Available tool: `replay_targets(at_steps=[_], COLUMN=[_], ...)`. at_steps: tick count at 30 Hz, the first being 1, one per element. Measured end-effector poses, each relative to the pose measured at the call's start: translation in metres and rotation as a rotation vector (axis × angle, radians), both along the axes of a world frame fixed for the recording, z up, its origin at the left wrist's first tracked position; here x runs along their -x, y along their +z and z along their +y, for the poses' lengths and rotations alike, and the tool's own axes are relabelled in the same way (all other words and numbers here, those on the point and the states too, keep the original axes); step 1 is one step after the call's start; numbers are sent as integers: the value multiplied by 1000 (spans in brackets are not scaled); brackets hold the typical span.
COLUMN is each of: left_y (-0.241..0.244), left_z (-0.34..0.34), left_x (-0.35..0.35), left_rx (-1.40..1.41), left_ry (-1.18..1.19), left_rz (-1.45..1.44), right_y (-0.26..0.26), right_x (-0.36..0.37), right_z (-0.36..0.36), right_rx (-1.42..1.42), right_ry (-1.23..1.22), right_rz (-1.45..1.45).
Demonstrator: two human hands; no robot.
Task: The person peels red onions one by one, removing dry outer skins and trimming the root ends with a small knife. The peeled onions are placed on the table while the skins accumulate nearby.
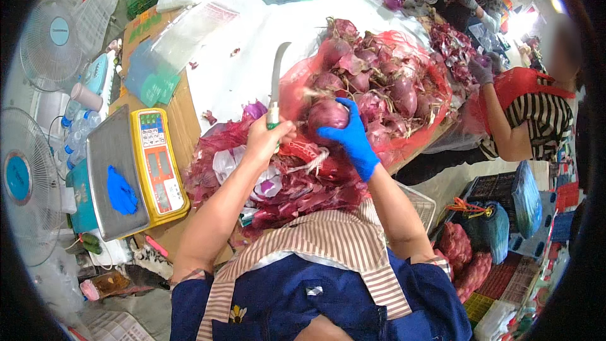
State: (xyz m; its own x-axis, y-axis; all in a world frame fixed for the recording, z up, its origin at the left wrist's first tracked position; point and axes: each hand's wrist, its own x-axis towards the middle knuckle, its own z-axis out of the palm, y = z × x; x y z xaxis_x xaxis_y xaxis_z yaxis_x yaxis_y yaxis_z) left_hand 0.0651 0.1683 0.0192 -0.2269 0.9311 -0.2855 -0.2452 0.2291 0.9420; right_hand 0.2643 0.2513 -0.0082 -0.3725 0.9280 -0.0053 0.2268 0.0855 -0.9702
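Observation:
My bare left hand (268, 139) grips the handle of a curved knife (276, 73), its blade pointing away from me over the white table cover. In a blue glove, my right hand (352, 137) holds a red onion (327, 117) from its right side. The onion is just right of the knife, with its dry neck towards the blade. Behind it lies a heap of red onions (364, 78) with dry roots and stems, on an opened red mesh bag (438, 94). Loose onion skins (307, 203) and crumpled mesh pile up against my apron.
To the left stands a yellow weighing scale (158, 161) with a blue glove (121, 191) on its pan. Plastic bags (189, 33) lie on the white-covered table (222, 80). Two fans (57, 33) stand far left. Co-workers are at the right and the far side; crates (502, 274) are lower right.

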Motion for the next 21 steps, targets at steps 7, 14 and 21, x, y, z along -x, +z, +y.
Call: replay_targets(at_steps=[7,14,21], left_y=[25,21,49], left_z=[-40,-52,-58], left_x=[-13,-19,-23], left_rx=[-195,-274,-273], left_ry=[-54,-57,65], left_rz=[-268,36,36], right_y=[55,75,102], right_x=[8,18,-4], right_z=[-28,-33,-23], right_rx=[611,862,751], right_ry=[68,9,155], right_rz=[843,1012,1267])
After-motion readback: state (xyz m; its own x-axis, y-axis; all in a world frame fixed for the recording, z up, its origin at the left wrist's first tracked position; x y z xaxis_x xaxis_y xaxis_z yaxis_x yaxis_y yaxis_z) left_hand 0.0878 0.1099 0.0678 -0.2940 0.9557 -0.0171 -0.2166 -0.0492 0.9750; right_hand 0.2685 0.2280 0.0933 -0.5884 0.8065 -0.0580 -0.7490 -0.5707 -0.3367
